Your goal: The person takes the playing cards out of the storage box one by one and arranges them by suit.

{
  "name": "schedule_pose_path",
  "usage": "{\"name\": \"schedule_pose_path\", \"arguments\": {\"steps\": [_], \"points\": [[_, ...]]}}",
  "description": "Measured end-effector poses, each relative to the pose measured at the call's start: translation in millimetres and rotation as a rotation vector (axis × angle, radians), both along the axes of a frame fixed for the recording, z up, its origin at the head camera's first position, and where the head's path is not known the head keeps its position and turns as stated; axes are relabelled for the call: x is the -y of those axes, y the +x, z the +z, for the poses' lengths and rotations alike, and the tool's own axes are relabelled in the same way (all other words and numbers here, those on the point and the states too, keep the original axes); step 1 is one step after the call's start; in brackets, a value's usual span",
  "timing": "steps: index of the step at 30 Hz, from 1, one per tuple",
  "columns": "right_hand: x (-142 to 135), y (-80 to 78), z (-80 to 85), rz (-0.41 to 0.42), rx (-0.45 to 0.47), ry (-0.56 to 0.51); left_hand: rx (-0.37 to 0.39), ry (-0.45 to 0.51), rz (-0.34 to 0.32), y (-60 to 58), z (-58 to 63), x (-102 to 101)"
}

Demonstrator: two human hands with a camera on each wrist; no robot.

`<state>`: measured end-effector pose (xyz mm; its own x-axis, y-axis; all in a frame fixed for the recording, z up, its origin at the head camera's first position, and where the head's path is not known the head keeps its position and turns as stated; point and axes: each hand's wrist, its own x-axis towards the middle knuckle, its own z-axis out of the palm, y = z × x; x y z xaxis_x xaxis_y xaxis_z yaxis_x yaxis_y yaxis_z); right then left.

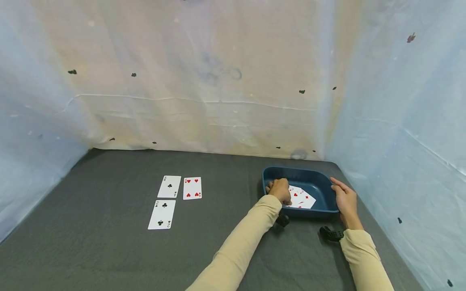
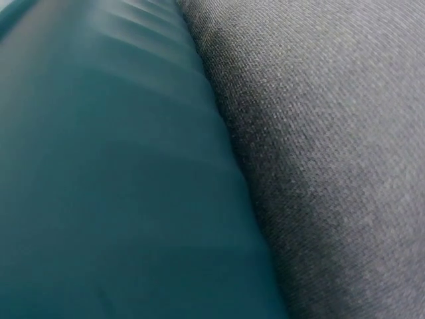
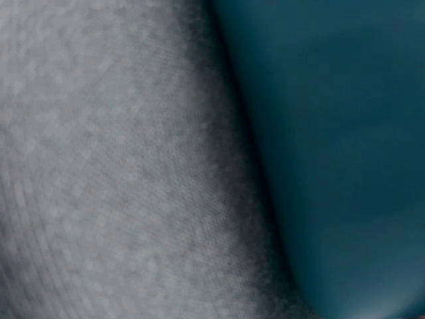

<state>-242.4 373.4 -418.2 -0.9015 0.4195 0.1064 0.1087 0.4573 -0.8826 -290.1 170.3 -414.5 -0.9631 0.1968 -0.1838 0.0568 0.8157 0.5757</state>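
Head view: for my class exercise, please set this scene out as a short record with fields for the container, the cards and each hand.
Container: smooth dark blue rounded rectangular tray, on a dark grey woven cloth
Cards inside: white red-marked playing cards; count unclear
Cards outside: white single-club card; white two-of-clubs card, nearer the person; white four-heart card, right of the single-club card
Left hand: inside the tray, at the red-marked cards; whether it grips one is unclear
Right hand: touching the tray's right end
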Motion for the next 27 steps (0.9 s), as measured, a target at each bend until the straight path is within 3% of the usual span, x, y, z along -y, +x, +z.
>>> {"name": "schedule_pose_path", "arguments": {"steps": [9, 27], "points": [[1, 1.3, 0.2, 0.017, 0.001, 0.002, 0.003, 0.039, -0.034, 3.7, 4.6, 4], [0, -2.2, -1.4, -0.014, 0.009, 0.001, -0.055, 0.112, -0.001, 4.9, 11.1, 3]]}}
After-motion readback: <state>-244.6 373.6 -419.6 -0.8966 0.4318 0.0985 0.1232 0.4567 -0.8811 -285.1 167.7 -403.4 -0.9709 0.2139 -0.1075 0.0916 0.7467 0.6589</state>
